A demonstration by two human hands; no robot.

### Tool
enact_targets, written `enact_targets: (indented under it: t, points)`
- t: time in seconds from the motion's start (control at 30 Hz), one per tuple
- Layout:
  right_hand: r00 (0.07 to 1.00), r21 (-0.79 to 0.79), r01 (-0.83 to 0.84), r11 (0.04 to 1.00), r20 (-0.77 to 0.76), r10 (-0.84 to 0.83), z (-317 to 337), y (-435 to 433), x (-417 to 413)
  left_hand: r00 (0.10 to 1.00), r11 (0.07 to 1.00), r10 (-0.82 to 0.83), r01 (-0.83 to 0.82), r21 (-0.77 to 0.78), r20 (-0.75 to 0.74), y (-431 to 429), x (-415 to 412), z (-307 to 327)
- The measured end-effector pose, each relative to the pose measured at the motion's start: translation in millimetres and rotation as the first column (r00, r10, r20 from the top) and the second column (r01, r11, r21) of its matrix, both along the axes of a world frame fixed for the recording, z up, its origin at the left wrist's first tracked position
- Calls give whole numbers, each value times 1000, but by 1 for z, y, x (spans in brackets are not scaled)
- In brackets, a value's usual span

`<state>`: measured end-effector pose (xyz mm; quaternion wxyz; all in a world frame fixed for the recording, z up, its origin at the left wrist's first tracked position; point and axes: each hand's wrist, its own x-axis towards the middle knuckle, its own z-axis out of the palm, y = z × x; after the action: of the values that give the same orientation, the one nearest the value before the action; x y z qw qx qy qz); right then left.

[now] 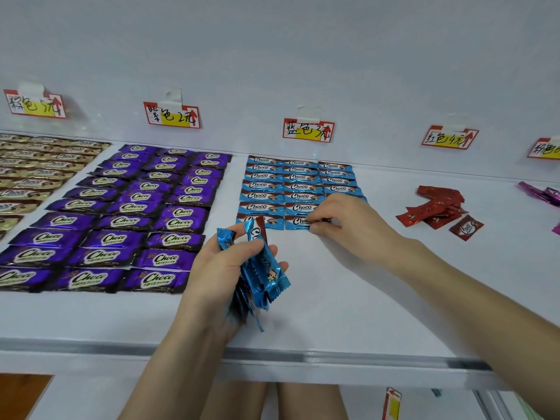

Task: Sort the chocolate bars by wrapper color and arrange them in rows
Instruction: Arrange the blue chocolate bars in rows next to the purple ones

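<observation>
Blue chocolate bars (pixel 274 184) lie in neat rows on the white shelf (pixel 348 298) under the blue price tag (pixel 308 130). My left hand (pixel 224 268) grips a bunch of several blue bars (pixel 260 277), held upright in front of the rows. My right hand (pixel 348 219) pinches the right end of a blue bar (pixel 298 222) lying in the front row, middle column. Purple bars (pixel 136 213) fill rows to the left. Gold bars (pixel 33 174) lie in rows at the far left. A loose pile of red bars (pixel 436 207) sits to the right.
Price tags hang on the back wall: the purple tag (pixel 172 116), the red tag (pixel 449 137), and one at the far left (pixel 35 104). Pink or magenta bars (pixel 542 192) lie at the right edge. The shelf's metal front rim (pixel 303 357) runs across below my hands.
</observation>
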<state>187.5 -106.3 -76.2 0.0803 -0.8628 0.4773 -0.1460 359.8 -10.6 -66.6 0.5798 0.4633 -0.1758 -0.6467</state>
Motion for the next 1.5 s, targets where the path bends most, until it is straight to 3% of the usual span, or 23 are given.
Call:
enact_targets:
  t: [0.07, 0.13, 0.2, 0.3, 0.6, 0.67, 0.7, 0.77, 0.83, 0.9, 1.03, 1.17, 1.27, 1.4, 1.5]
  points:
    - [990, 5, 56, 998, 132, -56, 6, 7, 3, 999, 999, 43, -43, -16, -1, -2, -3, 1]
    - [920, 92, 86, 992, 374, -115, 19, 22, 9, 993, 992, 118, -118, -54, 1, -5, -8, 1]
    - [828, 223, -5, 975, 547, -121, 33, 43, 17, 980, 974, 200, -201, -103, -19, -8, -15, 4]
    - [790, 378, -118, 918, 596, -144, 43, 67, 27, 967, 955, 247, -255, -152, -69, -11, -27, 8]
    - [664, 367, -66, 928, 710, -233, 42, 58, 7, 971, 960, 227, -236, -150, -74, -12, -35, 9]
    - [708, 182, 14, 983, 693, -138, 39, 53, 0, 979, 968, 201, -202, -147, -24, -13, -35, 8]
    - [774, -4, 45, 999, 632, -32, 38, 51, -3, 984, 973, 176, -174, -149, 2, -13, -35, 8]
    - [902, -353, -23, 935, 397, 172, 29, 46, -10, 991, 980, 129, -124, -157, 22, -13, -37, 9]
    - [936, -499, -126, 858, 227, 269, 18, 45, -15, 997, 983, 66, -60, -175, 28, -12, -39, 10]
    - [931, -495, -158, 854, 215, 296, 15, 46, -19, 997, 985, 48, -36, -170, 65, -12, -40, 9]
    - [899, -338, -113, 934, 366, 242, 24, 51, -28, 979, 980, 55, -16, -196, 197, -13, -39, 5]
    - [932, -417, -191, 889, 208, 298, 28, 49, -31, 965, 981, 23, 29, -194, 263, -14, -42, 4]
    - [946, -432, -208, 878, 141, 293, 24, 41, -42, 973, 987, 5, 33, -157, 232, -14, -44, 3]
    - [971, -203, -66, 977, 212, 110, 13, 25, -68, 993, 998, -53, 54, -9, 110, -19, -37, -1]
    - [982, -109, 1, 994, 190, 19, 8, 14, -77, 996, 996, -79, 81, 48, -43, -22, -36, -5]
